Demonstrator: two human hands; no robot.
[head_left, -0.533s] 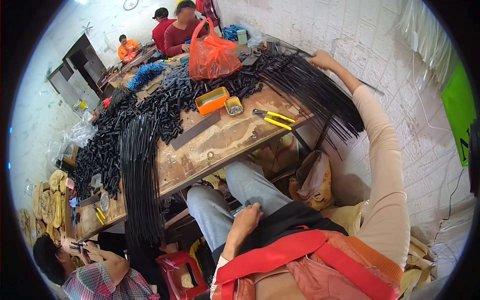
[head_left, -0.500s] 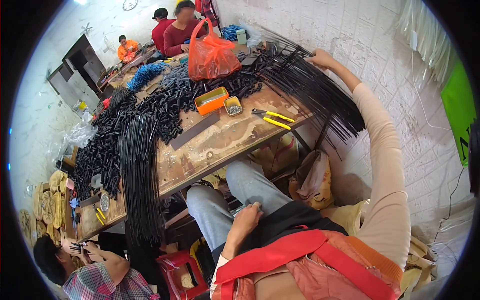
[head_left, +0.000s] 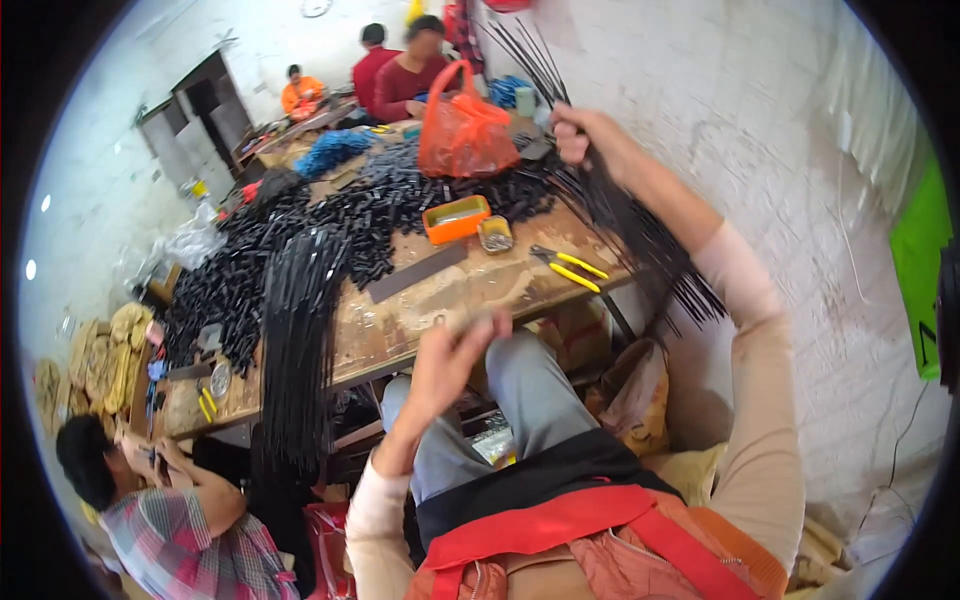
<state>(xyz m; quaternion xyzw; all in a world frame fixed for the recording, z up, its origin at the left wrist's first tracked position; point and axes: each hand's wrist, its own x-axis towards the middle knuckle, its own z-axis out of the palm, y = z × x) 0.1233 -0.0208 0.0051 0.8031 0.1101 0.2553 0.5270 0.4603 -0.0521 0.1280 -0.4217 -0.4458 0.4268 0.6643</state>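
Observation:
My right hand [head_left: 596, 148] is raised over the far right corner of the table, closed round a bundle of long thin black rods [head_left: 528, 62]. Their ends fan out above the fist. Below it, more black rods [head_left: 690, 285] hang past the table's right edge. My left hand [head_left: 448, 366] hovers over my lap by the near table edge, apart from everything. Its fingers look spread and hold nothing that I can see, though motion blurs it. Closest to it on the table is a dark flat strip [head_left: 418, 272]. Yellow-handled pliers [head_left: 570, 268] lie between my hands.
Small black tubular parts [head_left: 230, 265] heap across the table [head_left: 400, 330], with another rod bundle [head_left: 297, 350] over its near edge. An orange box [head_left: 455, 219], a tin of small metal pieces [head_left: 495, 236] and a red plastic bag [head_left: 465, 140] stand beyond. A co-worker [head_left: 190, 520] sits at left.
My right hand has lifted part of the rods off the pile, up and to the left. My left hand has risen from my lap toward the table edge. The view has shifted slightly.

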